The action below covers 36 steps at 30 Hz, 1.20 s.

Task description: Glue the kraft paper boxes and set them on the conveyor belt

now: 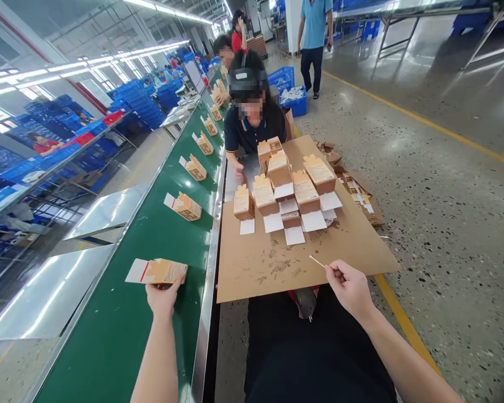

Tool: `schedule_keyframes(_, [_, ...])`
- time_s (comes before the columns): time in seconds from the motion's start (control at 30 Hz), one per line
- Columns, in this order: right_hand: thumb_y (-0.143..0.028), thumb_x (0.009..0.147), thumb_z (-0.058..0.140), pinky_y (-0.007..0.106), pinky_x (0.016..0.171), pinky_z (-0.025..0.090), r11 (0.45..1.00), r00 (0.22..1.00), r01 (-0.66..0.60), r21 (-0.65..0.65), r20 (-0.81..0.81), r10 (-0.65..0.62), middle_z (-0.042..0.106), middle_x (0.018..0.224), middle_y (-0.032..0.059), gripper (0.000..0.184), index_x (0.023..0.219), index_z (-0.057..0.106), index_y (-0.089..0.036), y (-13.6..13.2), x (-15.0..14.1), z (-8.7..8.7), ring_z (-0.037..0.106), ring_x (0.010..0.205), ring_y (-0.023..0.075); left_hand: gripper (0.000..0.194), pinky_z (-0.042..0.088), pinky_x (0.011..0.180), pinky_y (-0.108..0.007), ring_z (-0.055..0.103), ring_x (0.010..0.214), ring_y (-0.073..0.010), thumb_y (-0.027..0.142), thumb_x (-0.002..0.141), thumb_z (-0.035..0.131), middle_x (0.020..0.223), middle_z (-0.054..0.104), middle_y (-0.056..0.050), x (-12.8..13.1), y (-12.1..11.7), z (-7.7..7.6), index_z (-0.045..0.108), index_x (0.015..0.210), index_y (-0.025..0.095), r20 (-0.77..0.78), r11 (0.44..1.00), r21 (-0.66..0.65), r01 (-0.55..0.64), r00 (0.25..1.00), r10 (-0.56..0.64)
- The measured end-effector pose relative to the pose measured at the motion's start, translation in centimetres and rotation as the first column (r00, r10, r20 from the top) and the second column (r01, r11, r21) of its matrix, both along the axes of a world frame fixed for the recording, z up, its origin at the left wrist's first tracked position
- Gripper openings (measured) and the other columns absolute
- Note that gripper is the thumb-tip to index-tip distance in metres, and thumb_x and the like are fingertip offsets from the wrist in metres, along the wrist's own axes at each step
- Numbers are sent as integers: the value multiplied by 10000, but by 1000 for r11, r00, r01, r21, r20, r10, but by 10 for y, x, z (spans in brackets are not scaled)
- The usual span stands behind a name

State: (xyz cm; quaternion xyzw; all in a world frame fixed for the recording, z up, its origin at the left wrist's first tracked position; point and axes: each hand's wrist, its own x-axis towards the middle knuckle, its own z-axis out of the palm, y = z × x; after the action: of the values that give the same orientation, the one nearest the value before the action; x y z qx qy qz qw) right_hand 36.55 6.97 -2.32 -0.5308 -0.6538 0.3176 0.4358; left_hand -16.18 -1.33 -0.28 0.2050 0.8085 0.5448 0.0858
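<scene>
On the green conveyor belt (109, 319), my left hand (163, 296) grips a small brown carton (168, 271) that lies with its white, red-striped flap out to the left. My right hand (350, 288) is pinched around a thin stick with a pale tip, which looks like a cotton swab (317, 261). It hovers over the near right part of a cardboard sheet (252, 274). Farther back on that sheet, several similar cartons (306, 193) are piled up, their white flaps pointing toward me.
More cartons (183, 206) stand in a row up the belt, beside its metal edge (212, 263). A person in a dark shirt (254, 131) sits across the cardboard. Flattened cardboard (361, 196) lies on the floor at right. Blue crates (294, 101) stand farther back.
</scene>
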Motion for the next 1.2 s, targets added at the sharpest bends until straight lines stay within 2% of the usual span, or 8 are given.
schedule_keyframes(0.13, [-614,1057,584,266,488,411,995,995,95,5,2,-95,476,564,-26,519,681,544,-258,-8,17,0,448,487,143,947,425,1289,-712,587,1478,-464,441,488,1054,1335,632,-101,18,-16,-15,482,1228,295,-58,995,-57,-85,995,82])
schedule_keyframes(0.3, [-665,1048,580,282,487,439,969,967,248,-11,57,-247,507,572,-15,533,697,591,-264,-29,56,3,498,485,161,744,468,1286,-630,607,1436,-385,431,697,925,1380,569,-118,72,-23,-31,493,1284,284,-315,978,206,-38,943,103])
schedule_keyframes(0.4, [-678,1049,568,295,492,441,957,953,289,-1,94,-288,500,573,-13,552,680,577,-267,-33,67,5,501,485,168,562,493,1268,-558,662,1363,-330,444,781,858,1314,633,-113,98,26,-19,569,1226,257,-192,962,221,159,975,-117])
schedule_keyframes(0.57, [-639,1054,587,288,490,430,975,973,224,-1,52,-224,485,583,-20,514,696,569,-271,-30,55,6,479,494,162,377,501,1226,-489,626,1445,-351,491,854,800,1380,699,-158,117,167,20,686,1115,245,242,930,32,366,900,-363])
schedule_keyframes(0.73, [-648,1048,585,281,486,427,974,973,228,-9,30,-228,472,574,-22,523,687,568,-271,-36,45,7,463,491,157,373,532,1132,-506,715,1291,-403,409,698,960,1078,802,-184,133,243,18,739,930,218,410,849,-9,528,777,-478])
schedule_keyframes(0.97, [-620,1033,578,301,507,382,944,936,328,22,132,-328,463,563,-27,485,694,547,-274,-22,76,23,430,491,159,475,580,1056,-464,778,1054,-295,410,671,915,1002,810,-105,124,167,2,747,1062,200,523,831,116,544,677,-517])
schedule_keyframes(1.1, [-510,991,596,303,547,345,961,921,272,48,277,-275,463,565,-30,396,693,490,-272,36,85,42,407,504,158,642,613,1030,-488,783,1161,-334,360,605,968,1227,827,-122,120,100,-3,753,1199,248,627,803,252,540,541,-560])
schedule_keyframes(1.2, [-384,936,615,309,575,321,986,903,166,16,401,-158,501,553,-15,335,667,450,-273,88,74,52,449,521,172,738,609,1086,-497,716,1362,-394,328,556,993,1391,798,-109,133,74,-6,763,1255,291,564,804,331,493,580,-588])
